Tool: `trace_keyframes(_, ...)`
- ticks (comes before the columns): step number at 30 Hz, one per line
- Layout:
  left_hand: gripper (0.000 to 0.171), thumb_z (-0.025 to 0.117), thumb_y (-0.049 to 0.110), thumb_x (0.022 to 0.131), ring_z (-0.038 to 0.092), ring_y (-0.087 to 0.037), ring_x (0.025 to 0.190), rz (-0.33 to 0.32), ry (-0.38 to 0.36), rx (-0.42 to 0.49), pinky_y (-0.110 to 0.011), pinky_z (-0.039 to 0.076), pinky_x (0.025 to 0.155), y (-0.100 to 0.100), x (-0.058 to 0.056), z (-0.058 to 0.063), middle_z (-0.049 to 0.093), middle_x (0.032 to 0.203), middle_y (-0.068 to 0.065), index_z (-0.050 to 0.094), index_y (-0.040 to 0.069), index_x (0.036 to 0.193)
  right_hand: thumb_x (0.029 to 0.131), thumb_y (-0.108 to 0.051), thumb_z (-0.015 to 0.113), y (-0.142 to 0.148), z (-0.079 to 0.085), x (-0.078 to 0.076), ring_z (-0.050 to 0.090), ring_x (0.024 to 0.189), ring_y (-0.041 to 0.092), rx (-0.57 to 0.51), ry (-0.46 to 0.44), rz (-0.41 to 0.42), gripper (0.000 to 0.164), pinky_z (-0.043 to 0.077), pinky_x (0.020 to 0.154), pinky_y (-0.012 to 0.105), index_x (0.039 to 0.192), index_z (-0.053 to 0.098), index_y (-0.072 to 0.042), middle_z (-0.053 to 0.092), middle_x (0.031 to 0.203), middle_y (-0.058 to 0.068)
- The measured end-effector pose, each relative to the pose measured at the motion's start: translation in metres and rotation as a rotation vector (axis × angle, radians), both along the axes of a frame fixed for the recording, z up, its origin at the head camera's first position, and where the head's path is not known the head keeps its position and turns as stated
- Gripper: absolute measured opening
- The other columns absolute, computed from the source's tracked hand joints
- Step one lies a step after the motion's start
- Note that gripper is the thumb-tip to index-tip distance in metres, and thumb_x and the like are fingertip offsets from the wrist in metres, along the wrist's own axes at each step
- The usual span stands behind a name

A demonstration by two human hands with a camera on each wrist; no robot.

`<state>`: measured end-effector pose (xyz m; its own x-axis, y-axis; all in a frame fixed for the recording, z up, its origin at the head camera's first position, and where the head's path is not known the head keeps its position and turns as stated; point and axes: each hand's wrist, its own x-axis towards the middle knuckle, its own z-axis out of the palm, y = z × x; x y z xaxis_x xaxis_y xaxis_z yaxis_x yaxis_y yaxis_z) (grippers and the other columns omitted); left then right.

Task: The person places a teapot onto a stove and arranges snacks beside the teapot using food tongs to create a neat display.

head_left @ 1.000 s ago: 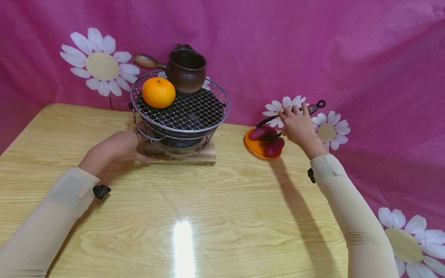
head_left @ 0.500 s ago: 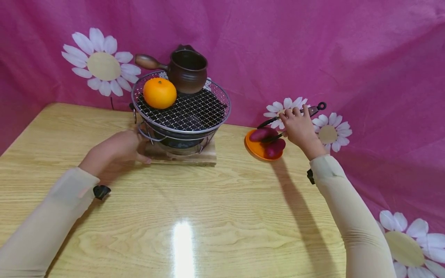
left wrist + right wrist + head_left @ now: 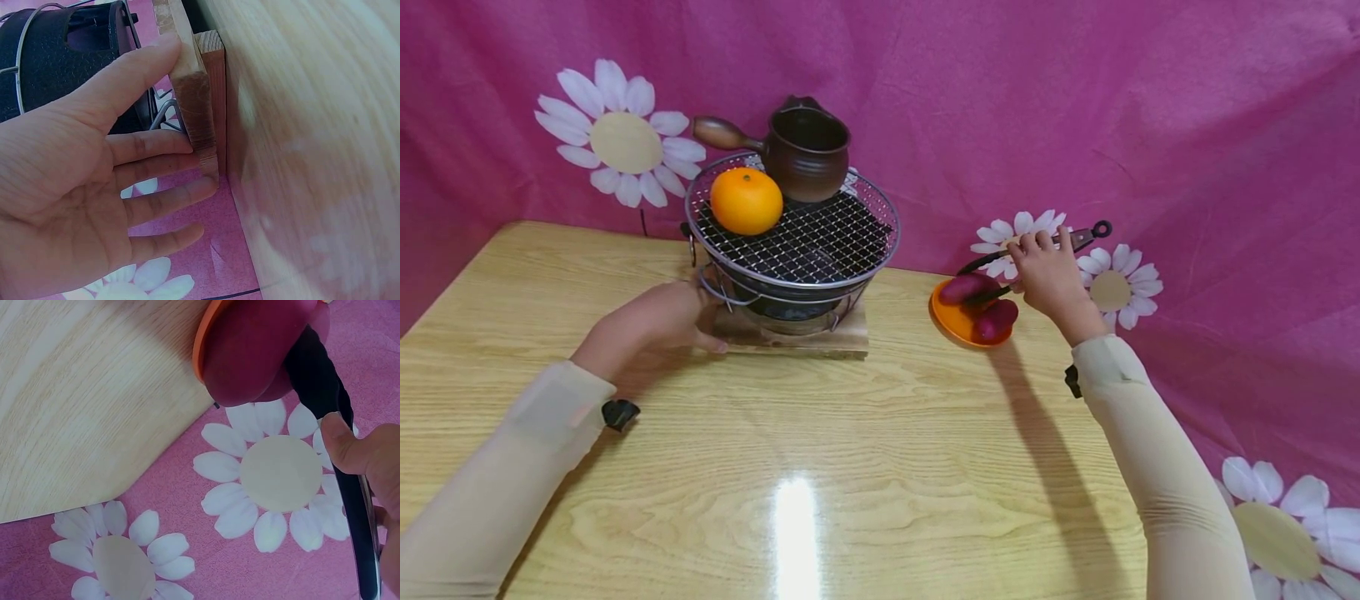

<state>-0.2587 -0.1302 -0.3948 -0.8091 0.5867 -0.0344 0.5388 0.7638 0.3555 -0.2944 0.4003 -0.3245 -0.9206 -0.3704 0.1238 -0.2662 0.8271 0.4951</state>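
Stretching in over the wooden table [image 3: 880, 433], 2 cream sleeves [image 3: 1172, 467] sat about as they did 0.5 s earlier. Left hand [image 3: 658, 321]: fingers extended, thumb resting on the wooden board [image 3: 850, 335] under the grill, same spot as before. Right hand [image 3: 1048, 275]: fingers wrapped around the tongs [image 3: 1082, 239]. Main delta: the tongs' ring end sat slightly further right than in the earlier frame. Near sweet potato [image 3: 997, 320] and far sweet potato [image 3: 967, 289] lay on the orange plate [image 3: 953, 323], right of the grill, unchanged. In the head view the 2 tong arms straddled the far sweet potato, 1 at its back, 1 between the pair. Couldn't tell whether the tips pressed on it. Mesh-topped grill [image 3: 842, 242] unchanged. Orange fruit [image 3: 747, 202] on the mesh, front left of the brown pot [image 3: 812, 171], whose handle pointed left. Farthest: magenta backdrop [image 3: 955, 100] with 4 white daisies [image 3: 627, 143].
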Motion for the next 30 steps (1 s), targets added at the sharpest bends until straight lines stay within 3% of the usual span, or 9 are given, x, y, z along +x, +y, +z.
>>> trace_keyframes(14,0.09,0.088,0.041,0.077,0.063,-0.049,0.111,0.007,0.016,-0.01,-0.063,0.048,0.101,0.001,0.0,0.0,0.05,0.145,-0.034,0.049,0.0,0.147,0.082,-0.015,0.079,-0.003,0.0,0.002,0.044,0.12,0.05,-0.124,0.053,0.005,0.061,0.026,0.111,0.071,0.132,0.05,0.005,0.054,0.127,0.029)
trace_keyframes(20,0.089,0.089,0.04,0.077,0.064,-0.049,0.11,0.009,0.025,-0.015,-0.063,0.048,0.1,0.001,0.0,0.001,0.049,0.146,-0.034,0.05,0.0,0.146,0.081,-0.007,0.073,-0.002,0.002,0.006,0.044,0.118,0.051,-0.244,0.106,-0.002,0.056,0.026,0.108,0.069,0.132,0.051,0.003,0.054,0.122,0.029)
trace_keyframes(25,0.085,0.088,0.039,0.078,0.065,-0.047,0.109,0.001,0.021,-0.018,-0.062,0.049,0.1,0.001,0.0,0.001,0.053,0.142,-0.035,0.052,-0.001,0.144,0.083,-0.014,0.077,0.002,0.004,0.009,0.046,0.118,0.052,-0.361,0.162,-0.034,0.061,0.027,0.107,0.068,0.136,0.051,0.002,0.054,0.125,0.029)
trace_keyframes(30,0.087,0.087,0.04,0.079,0.065,-0.049,0.109,-0.007,0.025,-0.022,-0.061,0.05,0.099,0.001,0.002,0.002,0.048,0.145,-0.037,0.05,-0.004,0.145,0.086,-0.018,0.08,0.002,0.007,0.011,0.042,0.122,0.051,-0.514,0.172,-0.079,0.066,0.022,0.11,0.067,0.141,0.049,0.002,0.052,0.131,0.03)
